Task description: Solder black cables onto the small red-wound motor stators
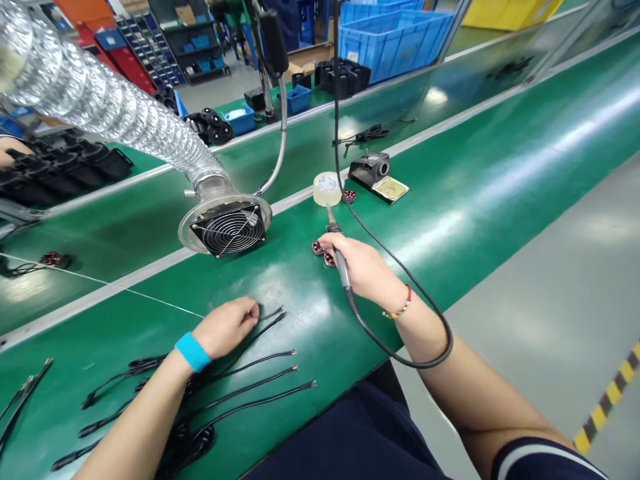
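My right hand [363, 267] grips a soldering iron [342, 267], its tip pointing away from me toward a round translucent tub-like piece [327, 190]. Under the fingers lie two small round red-and-black motor parts [318, 248]; a third motor part [349, 195] sits beside the translucent piece. My left hand [230, 327] is closed in a pinch low over the bench, with a black cable [273, 315] coming out at its fingertips. A thin pale wire [150, 299] runs taut from the left to this hand; its end is hidden. Several black cables with bare ends [265, 360] lie below.
A fume duct with a fan grille [230, 230] hangs over the green bench [480, 193]. Behind the iron stands a soldering iron holder [370, 168] with a yellow sponge [391, 189]. The iron's cord loops past my right forearm. Blue crates [395, 43] stand beyond.
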### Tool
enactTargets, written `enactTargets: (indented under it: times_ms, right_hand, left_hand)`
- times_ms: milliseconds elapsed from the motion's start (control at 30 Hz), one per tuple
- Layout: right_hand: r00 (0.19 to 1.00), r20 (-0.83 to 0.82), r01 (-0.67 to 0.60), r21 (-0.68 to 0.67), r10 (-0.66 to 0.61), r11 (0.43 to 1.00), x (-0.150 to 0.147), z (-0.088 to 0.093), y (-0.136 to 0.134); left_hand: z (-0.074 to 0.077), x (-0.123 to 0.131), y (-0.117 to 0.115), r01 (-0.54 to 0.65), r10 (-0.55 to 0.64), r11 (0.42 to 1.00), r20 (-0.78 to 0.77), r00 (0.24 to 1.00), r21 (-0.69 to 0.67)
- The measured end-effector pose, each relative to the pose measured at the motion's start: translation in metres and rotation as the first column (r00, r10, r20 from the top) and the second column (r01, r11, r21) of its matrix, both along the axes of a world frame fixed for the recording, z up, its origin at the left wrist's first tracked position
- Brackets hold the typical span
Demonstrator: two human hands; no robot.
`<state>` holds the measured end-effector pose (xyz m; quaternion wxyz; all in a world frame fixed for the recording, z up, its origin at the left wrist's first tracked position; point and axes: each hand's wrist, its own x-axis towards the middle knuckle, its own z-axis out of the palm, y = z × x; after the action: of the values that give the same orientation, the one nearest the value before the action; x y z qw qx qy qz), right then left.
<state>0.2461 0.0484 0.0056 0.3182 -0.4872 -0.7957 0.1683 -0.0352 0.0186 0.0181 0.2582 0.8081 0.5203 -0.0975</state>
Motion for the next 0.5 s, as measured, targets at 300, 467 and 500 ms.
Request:
enactTargets:
  times_ms: [300,467,500]
  right_hand:
    - [0.948,0.311,-0.045,-0.066,0.063,0.997,-0.006,-0.006,0.035]
    - [0.937,0.322,-0.115,-0.087,0.137,0.99,-0.034,-0.005,0.022]
    - [0.934,0.318,-0.136,-0.102,0.162,0.985,-0.041,-0.005,0.016]
  left_hand:
    - [0.007,0.004,-0.021,-0.101,0.123,0.991,0.312,0.942,-0.085]
    - [0.008,0.005,-0.005,-0.337,0.458,0.887,0.498,0.736,-0.316]
    - [0.007,0.007,-0.001,-0.364,0.514,0.854,0.501,0.696,-0.371]
